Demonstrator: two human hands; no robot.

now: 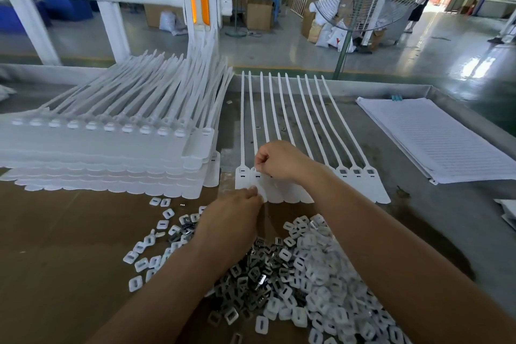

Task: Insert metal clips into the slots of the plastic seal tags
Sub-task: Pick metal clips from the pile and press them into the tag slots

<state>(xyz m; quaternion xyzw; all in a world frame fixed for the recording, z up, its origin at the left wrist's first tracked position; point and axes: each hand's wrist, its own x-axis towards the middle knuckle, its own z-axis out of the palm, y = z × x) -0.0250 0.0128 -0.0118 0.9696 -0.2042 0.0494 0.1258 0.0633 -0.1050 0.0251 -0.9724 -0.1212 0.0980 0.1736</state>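
tags are lying white, joined, long-tailed | left hand is pinching their near edge | right hand is pinching at a slot, contents hidden | clips are lying near tags

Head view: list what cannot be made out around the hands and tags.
All in the head view:
- Right hand: curled fingers hide whether it holds a clip.
- Row of tags: middle slots covered by the right hand and forearm.
- Left hand: its own back hides its grip on the row's lower edge.
- Pile of clips: cut off by the bottom edge.
- Stack of tags: blurred, cut off at the left edge.
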